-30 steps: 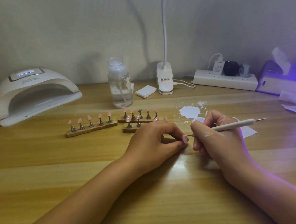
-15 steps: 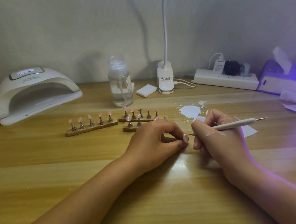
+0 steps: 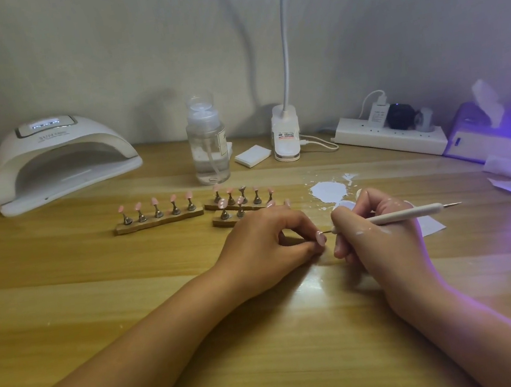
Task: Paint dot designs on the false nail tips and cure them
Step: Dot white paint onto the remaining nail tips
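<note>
My left hand rests on the wooden table and pinches a pink false nail tip at its fingertips. My right hand grips a white dotting pen, whose thin metal point touches that nail tip. Three wooden stands hold more pink nail tips on metal pegs: one at the left, two behind my left hand, the nearer one partly hidden by it. A white paint blob lies on the table behind my right hand. The white curing lamp stands at the far left.
A clear pump bottle, a white pad, a lamp base with its gooseneck, and a power strip line the back. A tissue box and paper scraps lie at the right in purple light. A white paper sits under my right hand.
Nothing has visibly changed; both hands hold the same pose with the pen point at the nail tip.
</note>
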### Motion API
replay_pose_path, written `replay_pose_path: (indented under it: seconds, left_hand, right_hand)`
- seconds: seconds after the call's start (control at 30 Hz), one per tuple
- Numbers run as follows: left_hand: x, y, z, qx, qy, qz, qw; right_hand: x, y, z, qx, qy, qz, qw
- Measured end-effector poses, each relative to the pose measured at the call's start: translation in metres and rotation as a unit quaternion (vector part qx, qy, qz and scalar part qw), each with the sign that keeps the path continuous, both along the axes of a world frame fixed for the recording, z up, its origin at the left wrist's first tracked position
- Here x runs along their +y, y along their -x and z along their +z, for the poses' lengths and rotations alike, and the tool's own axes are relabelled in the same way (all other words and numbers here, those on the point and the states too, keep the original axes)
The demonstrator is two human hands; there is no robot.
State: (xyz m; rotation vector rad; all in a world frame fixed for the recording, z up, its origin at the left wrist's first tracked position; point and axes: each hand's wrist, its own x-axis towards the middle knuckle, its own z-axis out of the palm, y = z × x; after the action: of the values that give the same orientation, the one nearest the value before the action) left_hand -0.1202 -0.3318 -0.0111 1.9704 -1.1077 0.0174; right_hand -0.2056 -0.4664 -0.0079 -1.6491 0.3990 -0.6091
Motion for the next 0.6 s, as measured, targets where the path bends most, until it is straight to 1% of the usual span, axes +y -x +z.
replay_pose_path:
  seconds: [0.4,0.6]
  left_hand:
    - [0.0009,-0.0007,0.0001,0.007,-0.008,-0.004,1.0]
    - [0.0011,-0.0022,-0.0018,-0.006,-0.017,0.006,1.0]
  right_hand:
    - [0.0,0.0003,0.0002,-0.004,-0.004,0.004,1.0]
    - [0.0002,-0.0002,0.0001,-0.009,-0.008,-0.002,1.0]
